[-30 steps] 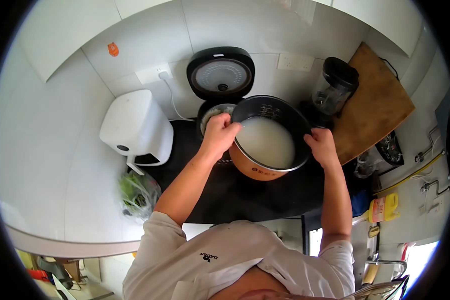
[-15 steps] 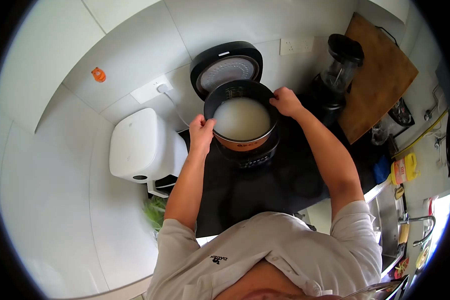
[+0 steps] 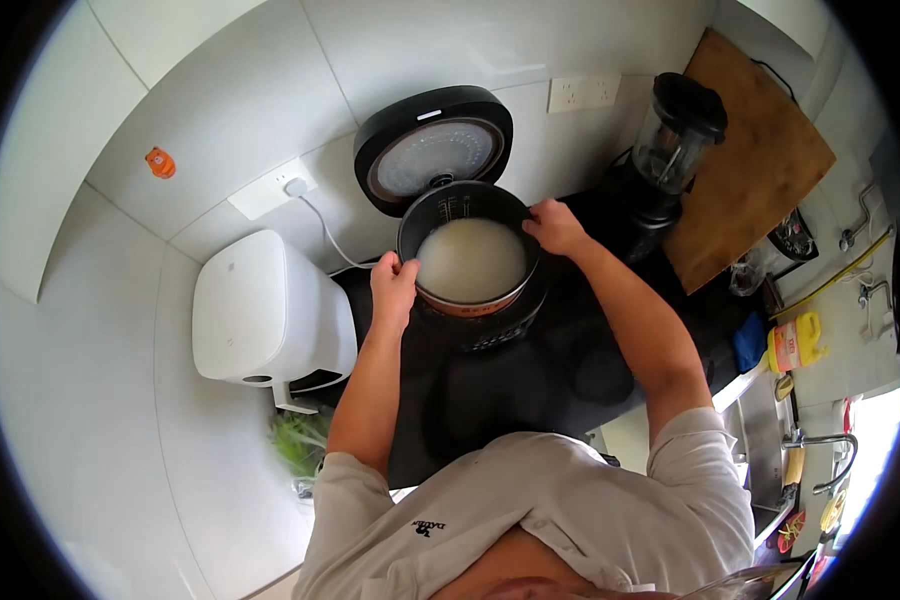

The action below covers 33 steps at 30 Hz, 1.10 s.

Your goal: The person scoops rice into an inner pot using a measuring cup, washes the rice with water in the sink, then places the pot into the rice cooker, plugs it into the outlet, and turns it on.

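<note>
My left hand [image 3: 394, 292] pinches the left rim of a dark rice cooker inner pot [image 3: 485, 204], and my right hand [image 3: 558, 228] grips its right rim. Cloudy whitish liquid [image 3: 470, 262] fills the lower part of the pot. An orange-brown band shows on the pot's outside, just above the black rice cooker [image 3: 500, 335]. The pot sits partly down in the cooker's opening; whether it touches the bottom is hidden. Behind it the cooker's lid [image 3: 435, 160] stands raised.
Left of the cooker is a white bin-like box [image 3: 245, 305], with a plugged-in cord [image 3: 322, 225] behind. A blender [image 3: 670, 150] and a wooden cutting board [image 3: 755, 150] stand at the right. Further right are a yellow bottle [image 3: 798, 342] and a sink [image 3: 765, 425]. Dark countertop [image 3: 530, 400] lies in front.
Both hands have lowered the inner pot further into the cooker, so less of its orange-brown band shows. The camera view has shifted slightly.
</note>
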Tool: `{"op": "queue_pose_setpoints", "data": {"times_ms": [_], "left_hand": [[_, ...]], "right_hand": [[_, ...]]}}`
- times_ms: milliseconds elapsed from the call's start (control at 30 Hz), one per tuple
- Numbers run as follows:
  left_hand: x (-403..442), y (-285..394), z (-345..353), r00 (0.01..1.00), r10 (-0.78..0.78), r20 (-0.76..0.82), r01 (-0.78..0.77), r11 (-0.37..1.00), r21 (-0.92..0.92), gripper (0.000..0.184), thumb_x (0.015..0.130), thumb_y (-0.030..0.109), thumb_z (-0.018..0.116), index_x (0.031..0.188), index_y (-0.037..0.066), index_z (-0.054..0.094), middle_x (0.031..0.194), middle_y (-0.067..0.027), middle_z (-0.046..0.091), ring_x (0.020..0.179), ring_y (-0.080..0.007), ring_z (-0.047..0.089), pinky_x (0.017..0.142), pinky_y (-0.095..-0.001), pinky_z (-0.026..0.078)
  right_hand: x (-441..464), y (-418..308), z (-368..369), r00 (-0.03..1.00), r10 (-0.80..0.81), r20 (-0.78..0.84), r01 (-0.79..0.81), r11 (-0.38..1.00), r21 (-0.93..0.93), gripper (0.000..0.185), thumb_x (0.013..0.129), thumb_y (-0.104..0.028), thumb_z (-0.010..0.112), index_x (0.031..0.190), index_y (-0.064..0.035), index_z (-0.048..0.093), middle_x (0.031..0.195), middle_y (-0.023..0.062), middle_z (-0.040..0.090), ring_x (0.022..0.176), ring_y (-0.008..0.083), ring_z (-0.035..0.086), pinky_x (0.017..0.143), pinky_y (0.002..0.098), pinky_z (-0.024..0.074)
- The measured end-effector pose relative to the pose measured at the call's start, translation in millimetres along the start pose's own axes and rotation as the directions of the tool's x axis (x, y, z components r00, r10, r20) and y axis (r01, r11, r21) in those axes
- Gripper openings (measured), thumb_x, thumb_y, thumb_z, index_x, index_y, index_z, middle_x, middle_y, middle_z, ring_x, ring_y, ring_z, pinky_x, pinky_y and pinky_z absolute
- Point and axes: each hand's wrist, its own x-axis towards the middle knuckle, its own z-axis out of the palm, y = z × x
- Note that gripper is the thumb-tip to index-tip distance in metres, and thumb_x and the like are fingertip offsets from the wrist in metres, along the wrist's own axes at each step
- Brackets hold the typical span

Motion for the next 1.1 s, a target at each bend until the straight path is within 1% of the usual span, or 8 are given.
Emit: {"op": "queue_pose_setpoints", "data": {"times_ms": [167, 367, 467, 667, 767, 967, 1067, 1100], "left_hand": [[2, -15, -4, 0.992, 0.124, -0.02, -0.115, 0.962, 0.246, 0.033, 0.083, 0.009, 0.065, 0.064, 0.007, 0.038, 0.06, 0.0016, 0.039, 0.05, -0.008, 0.036, 0.042, -0.0283, 0.03], [6, -24, -5, 0.998, -0.026, -0.064, 0.04, 0.972, 0.232, 0.026, 0.082, 0.008, 0.063, 0.065, 0.006, 0.043, 0.06, 0.0009, 0.044, 0.049, -0.0086, 0.04, 0.041, -0.0273, 0.032], [1, -4, 0, 0.991, -0.112, -0.07, 0.12, 0.983, 0.138, 0.024, 0.082, 0.008, 0.061, 0.065, 0.007, 0.044, 0.059, 0.0012, 0.045, 0.048, -0.0089, 0.041, 0.04, -0.0268, 0.032], [15, -49, -12, 0.992, 0.114, -0.048, -0.092, 0.939, 0.33, 0.022, 0.079, 0.004, 0.06, 0.065, 0.008, 0.044, 0.058, 0.0026, 0.043, 0.046, -0.0081, 0.038, 0.041, -0.0261, 0.031], [15, -41, -11, 0.991, 0.126, -0.041, -0.096, 0.897, 0.431, 0.021, 0.078, 0.002, 0.059, 0.065, 0.007, 0.044, 0.058, 0.0028, 0.043, 0.046, -0.0075, 0.038, 0.041, -0.0267, 0.031], [12, -27, -6, 0.991, -0.109, -0.071, 0.127, 0.932, 0.341, 0.016, 0.078, 0.003, 0.058, 0.066, 0.007, 0.048, 0.058, 0.0024, 0.044, 0.048, -0.0078, 0.041, 0.04, -0.0276, 0.032], [11, 11, 9, 0.945, -0.312, -0.101, 0.325, 0.934, 0.149, 0.022, 0.077, 0.004, 0.058, 0.063, 0.003, 0.042, 0.056, 0.0013, 0.039, 0.054, -0.0091, 0.035, 0.048, -0.0301, 0.031], [14, 13, 9, 0.949, -0.301, -0.093, 0.312, 0.939, 0.145, 0.02, 0.076, 0.002, 0.058, 0.061, 0.004, 0.044, 0.056, 0.0023, 0.041, 0.052, -0.009, 0.035, 0.048, -0.0297, 0.032]], "right_hand": [[0, 2, 9, 0.999, 0.026, 0.023, -0.025, 0.999, -0.029, 0.024, 0.081, -0.019, 0.064, 0.086, 0.0035, 0.068, 0.09, 0.0262, 0.066, 0.091, 0.0411, 0.064, 0.083, 0.0471, 0.0513], [-1, 3, 13, 0.999, -0.007, -0.039, 0.006, 1.0, -0.019, 0.023, 0.081, -0.018, 0.062, 0.084, 0.004, 0.067, 0.088, 0.0262, 0.065, 0.089, 0.0422, 0.063, 0.083, 0.0487, 0.0506], [0, 1, 10, 0.999, -0.01, -0.046, 0.013, 0.999, 0.045, 0.022, 0.081, -0.017, 0.061, 0.083, 0.0042, 0.067, 0.087, 0.0262, 0.065, 0.087, 0.0432, 0.063, 0.082, 0.0493, 0.0507], [-5, 3, 21, 0.994, -0.05, -0.097, 0.057, 0.996, 0.067, 0.021, 0.08, -0.015, 0.059, 0.083, 0.0046, 0.066, 0.086, 0.0273, 0.065, 0.086, 0.0437, 0.063, 0.081, 0.0503, 0.051], [-2, 4, 25, 0.998, 0.005, -0.055, -0.002, 0.999, 0.043, 0.021, 0.081, -0.015, 0.058, 0.084, 0.0047, 0.066, 0.088, 0.0283, 0.065, 0.087, 0.0441, 0.063, 0.081, 0.0507, 0.0511], [2, 6, 27, 0.998, 0.048, -0.039, -0.046, 0.997, 0.063, 0.022, 0.082, -0.015, 0.057, 0.085, 0.0049, 0.067, 0.09, 0.0299, 0.064, 0.089, 0.0446, 0.064, 0.082, 0.0504, 0.0512], [5, 9, 31, 0.996, 0.066, -0.061, -0.06, 0.995, 0.086, 0.022, 0.082, -0.015, 0.057, 0.085, 0.0051, 0.067, 0.09, 0.0299, 0.064, 0.089, 0.0446, 0.063, 0.083, 0.0501, 0.0513], [7, 9, 32, 0.994, 0.074, -0.074, -0.067, 0.993, 0.092, 0.022, 0.082, -0.015, 0.057, 0.085, 0.0052, 0.066, 0.09, 0.0299, 0.064, 0.089, 0.0446, 0.063, 0.083, 0.0499, 0.0513]]}}
